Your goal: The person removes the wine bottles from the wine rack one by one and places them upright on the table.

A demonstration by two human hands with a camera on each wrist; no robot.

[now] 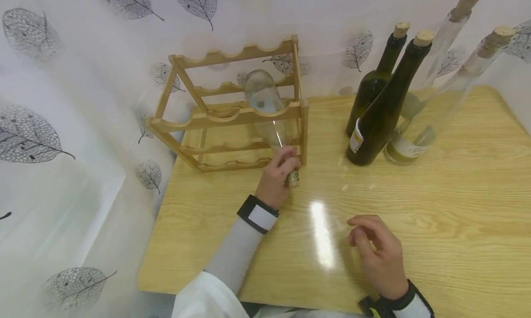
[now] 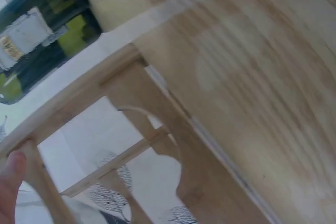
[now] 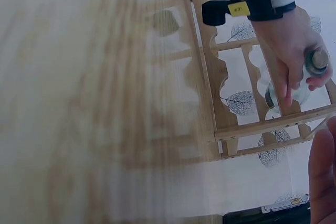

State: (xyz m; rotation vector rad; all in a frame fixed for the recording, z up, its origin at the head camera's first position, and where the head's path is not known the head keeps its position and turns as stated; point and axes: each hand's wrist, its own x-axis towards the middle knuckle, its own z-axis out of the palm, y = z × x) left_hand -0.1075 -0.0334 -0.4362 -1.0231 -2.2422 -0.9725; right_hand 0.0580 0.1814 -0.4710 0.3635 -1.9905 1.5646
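A clear glass bottle (image 1: 265, 94) lies in the right-hand part of the wooden wine rack (image 1: 213, 121). It passes beneath the upper front rail, its base toward the wall and its corked neck toward me. My left hand (image 1: 275, 177) grips that neck at the front of the rack, fingers curled round it. In the right wrist view the bottle's cork (image 3: 318, 59) sticks out past the same hand. Over the table's front part, my right hand (image 1: 379, 251) holds nothing, its fingers loosely bent. Only a fingertip of the left hand shows in the left wrist view.
Right of the rack stand two dark green bottles (image 1: 383, 101) and two clear corked bottles (image 1: 445, 106) on the wooden table (image 1: 469, 184). A leaf-patterned covering (image 1: 332, 41) hangs behind the table and along its left side.
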